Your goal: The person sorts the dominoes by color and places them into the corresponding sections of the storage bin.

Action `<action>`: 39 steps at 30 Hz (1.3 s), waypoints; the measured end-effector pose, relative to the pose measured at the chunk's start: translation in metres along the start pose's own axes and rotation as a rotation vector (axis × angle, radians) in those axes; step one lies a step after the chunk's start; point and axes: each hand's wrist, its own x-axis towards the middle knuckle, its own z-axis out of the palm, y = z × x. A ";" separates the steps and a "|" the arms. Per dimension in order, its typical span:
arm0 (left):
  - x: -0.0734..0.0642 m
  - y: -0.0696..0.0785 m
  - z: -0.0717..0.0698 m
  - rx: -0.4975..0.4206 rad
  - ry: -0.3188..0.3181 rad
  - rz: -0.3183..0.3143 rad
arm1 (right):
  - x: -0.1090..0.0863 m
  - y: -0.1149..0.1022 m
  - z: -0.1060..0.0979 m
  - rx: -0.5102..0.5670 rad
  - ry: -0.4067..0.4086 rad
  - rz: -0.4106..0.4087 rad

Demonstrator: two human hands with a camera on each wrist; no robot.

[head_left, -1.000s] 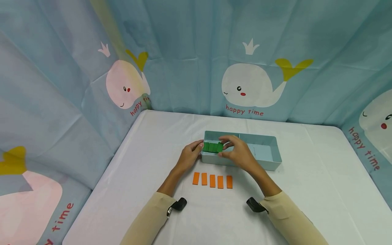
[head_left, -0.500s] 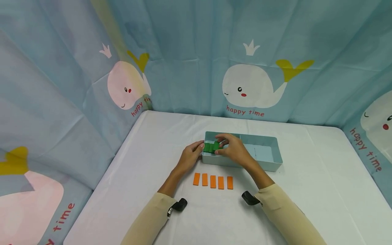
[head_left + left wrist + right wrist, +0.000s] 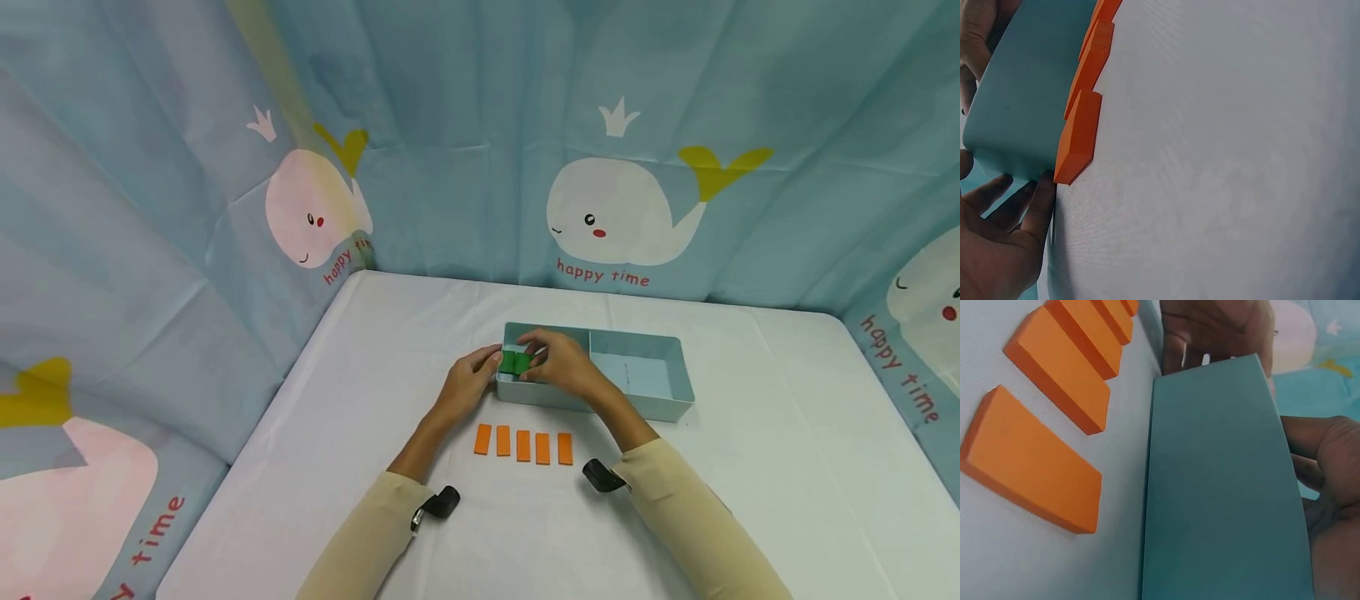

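In the head view, a pale blue-green divided box (image 3: 645, 408) sits on the table with green blocks (image 3: 508, 362) in its left compartment. My left hand (image 3: 463, 385) holds the box's left end, thumb at the rim; in the left wrist view its fingertips touch the outer end wall. Reaching over the front wall, my right hand (image 3: 558, 362) pinches a green block (image 3: 522, 364) between thumb and fingers, just right of the other green. The hand partly covers the compartment. The blocks are hidden in both wrist views, behind the box wall (image 3: 1222, 481).
Several orange blocks (image 3: 522, 446) lie in a spaced row on the white tablecloth (image 3: 375, 375) before the box. A divider (image 3: 590, 343) separates the box's right compartment (image 3: 637, 375). A whale-print curtain (image 3: 450, 208) hangs behind the table.
My right hand has moved left within the left compartment, and less green shows beside it than before. The left hand stays at the box's end. The orange row is unchanged.
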 end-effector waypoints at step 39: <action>0.000 0.004 0.000 -0.005 -0.001 -0.015 | 0.020 0.002 0.007 -0.002 -0.155 -0.011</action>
